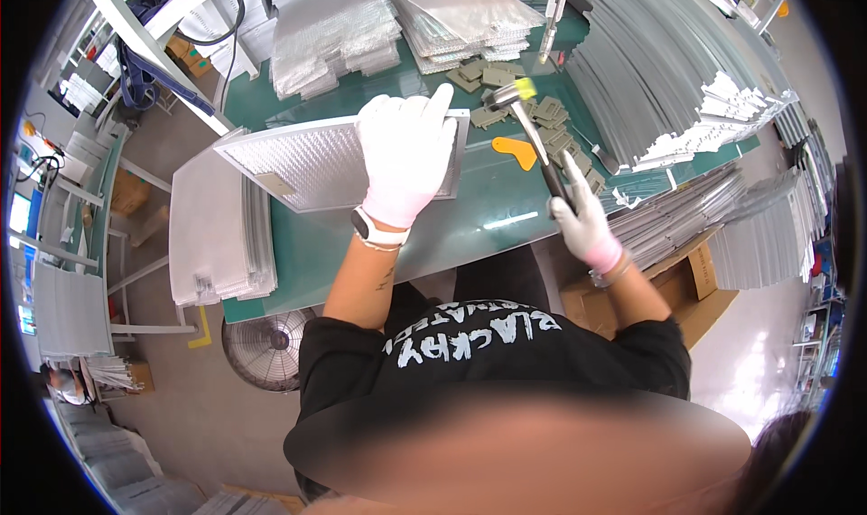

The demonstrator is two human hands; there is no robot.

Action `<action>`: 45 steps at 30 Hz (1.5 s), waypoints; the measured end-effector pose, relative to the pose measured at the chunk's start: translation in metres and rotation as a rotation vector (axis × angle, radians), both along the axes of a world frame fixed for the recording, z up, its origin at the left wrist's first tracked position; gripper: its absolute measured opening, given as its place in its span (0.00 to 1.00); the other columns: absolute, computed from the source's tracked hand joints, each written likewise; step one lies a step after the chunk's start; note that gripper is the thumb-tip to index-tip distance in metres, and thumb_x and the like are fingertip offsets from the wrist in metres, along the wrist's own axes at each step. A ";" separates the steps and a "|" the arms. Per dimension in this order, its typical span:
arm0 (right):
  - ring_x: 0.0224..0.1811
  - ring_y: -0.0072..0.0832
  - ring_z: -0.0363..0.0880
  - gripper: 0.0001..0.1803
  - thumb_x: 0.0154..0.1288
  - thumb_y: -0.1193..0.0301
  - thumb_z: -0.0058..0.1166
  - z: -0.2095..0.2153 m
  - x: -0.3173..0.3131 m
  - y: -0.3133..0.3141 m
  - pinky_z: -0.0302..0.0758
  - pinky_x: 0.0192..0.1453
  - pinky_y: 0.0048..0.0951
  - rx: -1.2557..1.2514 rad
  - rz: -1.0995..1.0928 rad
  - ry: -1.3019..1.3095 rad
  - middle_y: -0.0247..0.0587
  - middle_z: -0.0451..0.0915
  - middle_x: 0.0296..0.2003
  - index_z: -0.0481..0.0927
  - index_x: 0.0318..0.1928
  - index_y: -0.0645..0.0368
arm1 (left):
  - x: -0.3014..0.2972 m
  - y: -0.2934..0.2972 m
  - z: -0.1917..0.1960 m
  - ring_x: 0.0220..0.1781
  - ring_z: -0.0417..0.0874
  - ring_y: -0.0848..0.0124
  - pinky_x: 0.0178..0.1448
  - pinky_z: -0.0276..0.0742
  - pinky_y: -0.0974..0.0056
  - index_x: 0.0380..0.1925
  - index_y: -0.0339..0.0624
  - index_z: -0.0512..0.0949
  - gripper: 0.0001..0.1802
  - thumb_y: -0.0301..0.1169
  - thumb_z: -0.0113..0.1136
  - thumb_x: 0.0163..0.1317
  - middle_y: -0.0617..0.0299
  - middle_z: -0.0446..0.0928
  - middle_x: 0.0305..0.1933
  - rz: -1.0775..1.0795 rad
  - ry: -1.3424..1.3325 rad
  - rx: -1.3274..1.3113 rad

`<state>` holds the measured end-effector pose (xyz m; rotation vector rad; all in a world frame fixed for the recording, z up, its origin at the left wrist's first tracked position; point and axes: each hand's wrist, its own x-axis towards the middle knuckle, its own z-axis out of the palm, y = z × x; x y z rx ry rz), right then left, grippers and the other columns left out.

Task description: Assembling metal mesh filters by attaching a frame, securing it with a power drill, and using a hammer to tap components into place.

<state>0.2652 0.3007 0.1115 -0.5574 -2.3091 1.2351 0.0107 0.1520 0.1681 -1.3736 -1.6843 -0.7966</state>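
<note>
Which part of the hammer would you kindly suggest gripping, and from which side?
Probably the hammer's dark grip, from the near side, where the right hand is: the head points away, leaving the grip toward the body.

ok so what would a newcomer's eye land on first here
The yellow-tipped hammer in the gloved right hand stands out first, over the right part of the green table. Next is the silver mesh panel on the left, with the gloved left hand at it. A round fan also draws notice, low at the left, past the table's near edge.
</note>
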 end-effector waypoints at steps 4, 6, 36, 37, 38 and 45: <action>0.21 0.20 0.65 0.24 0.74 0.74 0.45 -0.048 -0.043 -0.067 0.67 0.24 0.20 -0.644 -0.122 0.832 0.31 0.68 0.26 0.59 0.67 0.61 | 0.006 -0.001 0.006 0.38 0.74 0.63 0.55 0.66 0.54 0.45 0.48 0.80 0.15 0.33 0.60 0.56 0.63 0.73 0.33 0.028 -0.005 -0.052; 0.20 0.17 0.64 0.14 0.76 0.71 0.44 -0.062 -0.070 -0.102 0.66 0.24 0.20 -0.788 -0.079 0.986 0.31 0.67 0.26 0.63 0.57 0.60 | 0.009 0.001 0.007 0.38 0.74 0.63 0.54 0.66 0.54 0.44 0.49 0.80 0.14 0.33 0.60 0.56 0.63 0.73 0.33 0.047 -0.026 -0.068; 0.61 0.31 0.70 0.32 0.65 0.70 0.58 0.233 -0.142 0.073 0.69 0.64 0.33 0.562 -0.175 0.977 0.43 0.72 0.60 0.66 0.68 0.62 | 0.034 0.032 -0.005 0.28 0.70 0.61 0.41 0.65 0.55 0.20 0.51 0.73 0.15 0.36 0.73 0.38 0.65 0.66 0.22 -0.239 -0.073 0.125; 0.61 0.31 0.70 0.32 0.65 0.70 0.58 0.262 -0.141 0.086 0.69 0.64 0.33 0.586 -0.202 0.970 0.43 0.72 0.60 0.66 0.68 0.62 | 0.037 0.044 -0.001 0.26 0.70 0.61 0.39 0.65 0.55 0.19 0.51 0.73 0.15 0.37 0.73 0.38 0.65 0.67 0.21 -0.263 -0.048 0.173; 0.57 0.29 0.72 0.30 0.64 0.70 0.59 0.282 -0.150 0.102 0.70 0.61 0.32 0.681 -0.169 0.841 0.43 0.74 0.56 0.69 0.66 0.62 | 0.036 0.051 0.000 0.26 0.70 0.61 0.39 0.65 0.55 0.19 0.51 0.73 0.15 0.37 0.73 0.38 0.65 0.67 0.21 -0.267 -0.047 0.169; 0.30 0.21 0.77 0.12 0.65 0.69 0.59 0.277 -0.168 0.053 0.73 0.34 0.20 -0.440 0.410 0.876 0.33 0.79 0.31 0.77 0.48 0.56 | 0.021 0.080 0.000 0.27 0.71 0.60 0.38 0.65 0.54 0.15 0.49 0.70 0.16 0.38 0.72 0.40 0.63 0.67 0.20 -0.293 -0.109 0.160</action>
